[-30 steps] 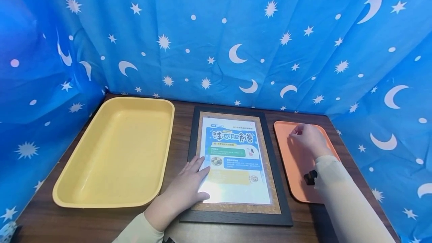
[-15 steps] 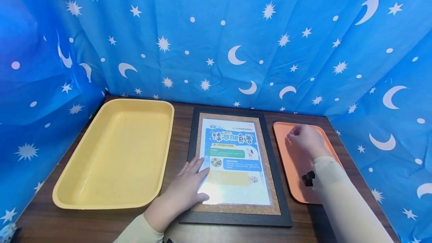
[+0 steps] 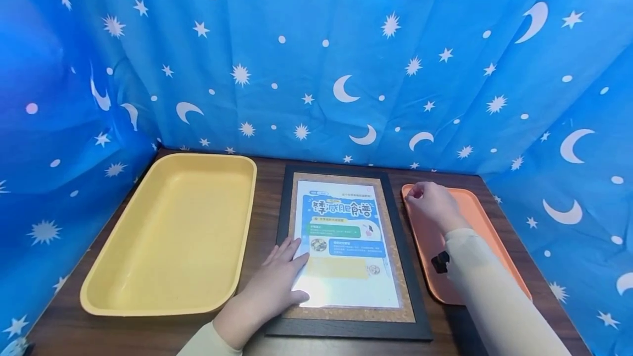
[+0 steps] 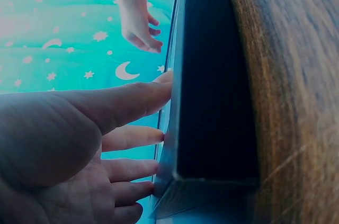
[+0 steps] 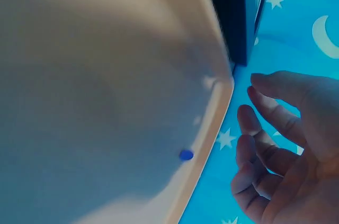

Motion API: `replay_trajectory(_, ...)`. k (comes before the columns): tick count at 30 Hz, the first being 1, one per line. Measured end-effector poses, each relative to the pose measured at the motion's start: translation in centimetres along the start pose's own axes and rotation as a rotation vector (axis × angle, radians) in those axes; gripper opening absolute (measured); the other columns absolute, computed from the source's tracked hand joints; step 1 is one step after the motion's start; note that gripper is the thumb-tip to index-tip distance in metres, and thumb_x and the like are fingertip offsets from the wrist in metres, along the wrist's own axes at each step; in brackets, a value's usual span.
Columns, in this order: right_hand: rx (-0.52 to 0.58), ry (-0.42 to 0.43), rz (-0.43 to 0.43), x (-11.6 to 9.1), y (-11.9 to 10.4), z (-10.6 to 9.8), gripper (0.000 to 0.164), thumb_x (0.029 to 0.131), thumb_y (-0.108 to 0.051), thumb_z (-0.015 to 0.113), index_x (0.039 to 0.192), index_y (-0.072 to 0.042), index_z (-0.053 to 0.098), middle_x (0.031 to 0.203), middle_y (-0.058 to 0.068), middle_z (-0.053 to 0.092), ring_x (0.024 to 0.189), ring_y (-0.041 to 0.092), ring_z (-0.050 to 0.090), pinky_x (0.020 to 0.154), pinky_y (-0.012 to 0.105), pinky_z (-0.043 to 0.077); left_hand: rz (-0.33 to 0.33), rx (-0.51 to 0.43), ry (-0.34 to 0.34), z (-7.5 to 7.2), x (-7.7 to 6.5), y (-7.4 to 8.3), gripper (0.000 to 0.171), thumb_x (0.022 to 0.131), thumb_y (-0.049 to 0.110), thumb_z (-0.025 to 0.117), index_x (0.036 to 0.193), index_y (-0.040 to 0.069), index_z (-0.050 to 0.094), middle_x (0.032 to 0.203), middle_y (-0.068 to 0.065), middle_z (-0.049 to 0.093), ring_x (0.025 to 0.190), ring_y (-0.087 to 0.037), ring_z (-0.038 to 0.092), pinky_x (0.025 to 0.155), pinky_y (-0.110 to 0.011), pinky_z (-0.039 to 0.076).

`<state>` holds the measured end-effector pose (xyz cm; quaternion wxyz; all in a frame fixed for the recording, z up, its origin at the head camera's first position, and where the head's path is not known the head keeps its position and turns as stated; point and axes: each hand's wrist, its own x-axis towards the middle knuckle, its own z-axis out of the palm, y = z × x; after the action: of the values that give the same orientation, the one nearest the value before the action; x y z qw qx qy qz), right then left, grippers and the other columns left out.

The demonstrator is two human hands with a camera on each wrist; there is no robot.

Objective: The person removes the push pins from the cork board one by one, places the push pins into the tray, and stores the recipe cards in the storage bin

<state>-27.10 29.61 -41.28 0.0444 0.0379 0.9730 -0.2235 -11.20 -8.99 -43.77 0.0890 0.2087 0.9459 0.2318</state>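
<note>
A black-framed cork board (image 3: pixel 353 315) lies on the table with a printed sheet (image 3: pixel 346 287) of Chinese text on it. My left hand (image 3: pixel 274 276) rests on the board's left side, fingers spread straight over the frame and sheet edge. Over the far left corner of a shallow orange tray (image 3: pixel 477 213) is my right hand (image 3: pixel 435 205), thumb and forefinger tips brought close together. Whether anything sits between those tips is hidden. In the right wrist view, one small blue rounded piece (image 5: pixel 186 154) lies inside the tray by its rim.
To the left stands a deep yellow tub (image 3: pixel 168 246). A dark wooden table (image 3: pixel 269 180) carries everything. Behind and at both sides hangs a blue curtain (image 3: pixel 282 92) with stars and moons.
My right hand has moved left across the orange tray to its far left corner. My left hand keeps its place on the board. The head view has tilted up slightly.
</note>
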Motion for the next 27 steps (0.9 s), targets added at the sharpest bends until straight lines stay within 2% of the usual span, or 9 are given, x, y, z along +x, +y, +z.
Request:
replay_trajectory(4,0.032,-0.022,-0.006,0.2,-1.3,0.6,0.025,0.102,-0.034,0.063,0.116,-0.013,0.066,0.107,0.013,0.068,0.097,0.031,0.062,0.079,0.040,0.059,-0.009,0.004,-0.002,0.2,-0.1,0.0,0.073,0.081,0.034,0.086,0.143,0.003,0.061,0.164,-0.022,0.037,0.156,-0.042,0.026,0.127,-0.059,0.024)
replay_trajectory(16,0.050,-0.021,-0.104,1.3,-3.9,2.7,0.020,0.099,-0.035,0.070,0.110,-0.018,0.068,0.105,0.007,0.072,0.093,0.028,0.067,0.091,0.049,0.060,-0.016,-0.009,-0.019,0.0,0.0,0.4,0.073,0.083,0.033,0.085,0.145,0.004,0.059,0.165,-0.020,0.036,0.158,-0.040,0.024,0.128,-0.058,0.021)
replay_trajectory(27,0.048,-0.065,-0.115,2.5,-5.4,3.0,0.026,0.098,-0.032,0.070,0.118,-0.016,0.068,0.110,0.009,0.070,0.099,0.030,0.064,0.095,0.050,0.058,-0.012,0.001,-0.014,0.0,0.1,0.2,0.074,0.083,0.035,0.085,0.145,0.004,0.058,0.166,-0.021,0.035,0.157,-0.040,0.025,0.128,-0.059,0.021)
